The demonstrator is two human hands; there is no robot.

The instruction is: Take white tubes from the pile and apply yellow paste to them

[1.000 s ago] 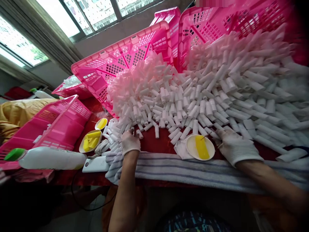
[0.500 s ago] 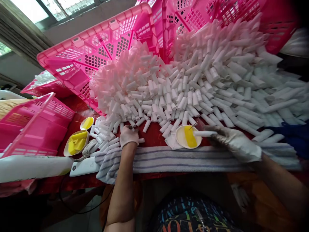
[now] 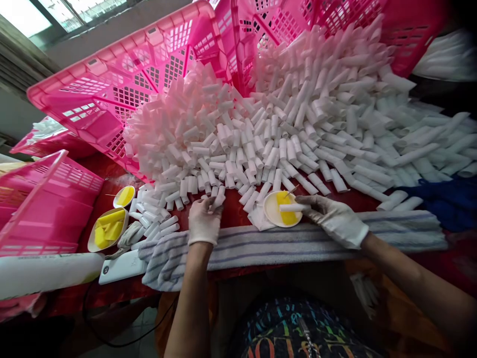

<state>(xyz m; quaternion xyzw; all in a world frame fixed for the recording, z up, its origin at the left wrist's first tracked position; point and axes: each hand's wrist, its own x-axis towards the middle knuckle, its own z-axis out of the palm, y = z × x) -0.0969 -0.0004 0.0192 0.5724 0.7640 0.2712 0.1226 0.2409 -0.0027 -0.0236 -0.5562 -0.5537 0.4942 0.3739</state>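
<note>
A small white tube (image 3: 294,207) is held in the gloved right hand (image 3: 335,220), pinched at one end, so that its other end lies over the little white dish (image 3: 271,215) with the yellow strip (image 3: 283,208) in it. The tube is kept flat and low, it seems, so its tip can reach the yellow stuff. Another white tube (image 3: 217,201) is gripped by the fingers of the gloved left hand (image 3: 203,222), right at the near edge of the big heap of white tubes (image 3: 283,124), where loose ones are easy to pick up. The heap spills out of tipped pink baskets (image 3: 122,94), so the tubes slide down toward the hands. A striped towel (image 3: 261,243) is laid along the table edge, and both wrists are rested on it, likely for comfort. Two more dishes with yellow pieces (image 3: 108,229) are set to the left, near a white phone (image 3: 121,267) and a white bottle (image 3: 44,273) lying on its side.
</note>
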